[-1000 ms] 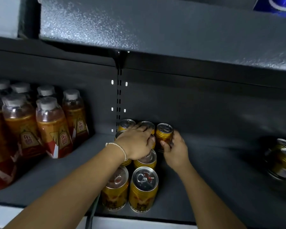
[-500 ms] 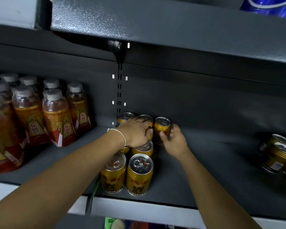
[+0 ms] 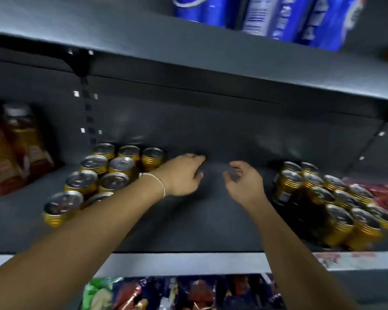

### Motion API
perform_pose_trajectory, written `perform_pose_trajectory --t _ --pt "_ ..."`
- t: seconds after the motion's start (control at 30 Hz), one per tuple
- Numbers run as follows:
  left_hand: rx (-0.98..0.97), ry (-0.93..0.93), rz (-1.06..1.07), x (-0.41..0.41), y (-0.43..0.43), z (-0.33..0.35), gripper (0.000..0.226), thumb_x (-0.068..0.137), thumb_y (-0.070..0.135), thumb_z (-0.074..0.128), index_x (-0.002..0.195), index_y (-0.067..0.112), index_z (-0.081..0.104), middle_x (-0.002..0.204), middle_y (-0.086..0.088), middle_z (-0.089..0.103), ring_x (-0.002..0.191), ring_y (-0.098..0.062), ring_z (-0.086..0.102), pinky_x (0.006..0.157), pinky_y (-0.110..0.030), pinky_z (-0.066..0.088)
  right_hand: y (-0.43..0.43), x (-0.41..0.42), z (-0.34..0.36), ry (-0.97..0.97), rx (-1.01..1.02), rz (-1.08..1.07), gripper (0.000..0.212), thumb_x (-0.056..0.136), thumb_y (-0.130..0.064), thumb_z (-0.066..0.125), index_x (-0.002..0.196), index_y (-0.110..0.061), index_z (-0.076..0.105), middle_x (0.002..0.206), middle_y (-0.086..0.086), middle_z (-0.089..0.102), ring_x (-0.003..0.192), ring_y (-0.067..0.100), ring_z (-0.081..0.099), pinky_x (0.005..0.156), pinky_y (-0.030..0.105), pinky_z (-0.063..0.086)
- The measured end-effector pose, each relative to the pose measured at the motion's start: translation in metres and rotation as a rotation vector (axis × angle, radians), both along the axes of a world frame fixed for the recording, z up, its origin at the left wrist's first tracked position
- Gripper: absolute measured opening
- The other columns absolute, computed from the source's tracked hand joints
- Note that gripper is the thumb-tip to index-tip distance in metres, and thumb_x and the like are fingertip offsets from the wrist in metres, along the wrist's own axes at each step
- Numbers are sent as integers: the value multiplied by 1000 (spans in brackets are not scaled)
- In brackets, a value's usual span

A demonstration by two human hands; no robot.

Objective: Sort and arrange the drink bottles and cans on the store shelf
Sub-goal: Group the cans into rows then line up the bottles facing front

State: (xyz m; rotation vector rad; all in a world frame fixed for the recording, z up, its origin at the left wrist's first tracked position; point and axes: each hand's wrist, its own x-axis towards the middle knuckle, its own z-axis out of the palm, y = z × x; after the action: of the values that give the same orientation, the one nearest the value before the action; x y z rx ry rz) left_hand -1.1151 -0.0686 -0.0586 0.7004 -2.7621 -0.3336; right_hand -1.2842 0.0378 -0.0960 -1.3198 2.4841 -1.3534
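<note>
On the dark shelf (image 3: pixel 188 229), several gold cans (image 3: pixel 94 173) stand in tidy rows at the left. A second, looser cluster of gold cans (image 3: pixel 327 202) stands at the right. Between the two groups, both hands hover over bare shelf and hold nothing. My left hand (image 3: pixel 184 175), a thin bracelet at its wrist, reaches rightward with relaxed fingers. My right hand (image 3: pixel 244 182) has its fingers loosely curled, palm turned leftward, a short way left of the right cluster. My left forearm hides part of the front cans in the left group.
Orange tea bottles (image 3: pixel 20 144) with white caps stand at the far left. Red packets (image 3: pixel 381 193) lie behind the right cans. Blue cans (image 3: pixel 267 14) sit on the shelf above, which overhangs low. Snack bags (image 3: pixel 166 291) fill the shelf below.
Both hands let go of the left cans and moved right over the middle of the shelf. The view swung right, bringing the right can cluster into sight.
</note>
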Motion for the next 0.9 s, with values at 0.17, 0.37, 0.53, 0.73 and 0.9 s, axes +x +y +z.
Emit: perform_pose_trajectory --t 0.17,0.37,0.53,0.73,0.9 --pt "30 50 -110 -66 67 -24 51 95 30 49 141 9 42 141 -12 47 128 -30 47 105 -35 41 77 -46 11 227 112 -134 34 90 -25 64 122 -11 64 116 8 66 104 24 62 88 26 45" --pt "54 3 -214 -128 129 -36 42 93 30 51 130 9 49 131 -12 53 117 -31 53 97 -41 46 151 -85 18 443 280 -309 23 91 -32 55 108 -18 63 106 6 66 96 27 59 84 39 51" --pt "126 -10 -239 -161 164 -40 36 94 30 54 125 12 51 127 -12 55 111 -29 55 94 -38 48 181 -109 19 394 445 -338 30 92 -37 52 118 -23 60 113 3 65 105 25 60 97 45 48" --pt "228 11 -265 -173 180 -53 37 95 27 54 131 17 51 125 -9 61 108 -28 58 91 -40 50 184 -120 17 397 467 -256 18 91 -39 59 101 -25 62 102 -1 63 103 25 57 101 45 42" --pt "352 102 -294 -170 183 -59 37 89 29 65 122 18 54 113 0 65 96 -17 60 81 -27 50 181 -112 15 369 236 -139 20 88 -39 66 92 -19 67 85 -3 67 81 17 61 84 37 53"
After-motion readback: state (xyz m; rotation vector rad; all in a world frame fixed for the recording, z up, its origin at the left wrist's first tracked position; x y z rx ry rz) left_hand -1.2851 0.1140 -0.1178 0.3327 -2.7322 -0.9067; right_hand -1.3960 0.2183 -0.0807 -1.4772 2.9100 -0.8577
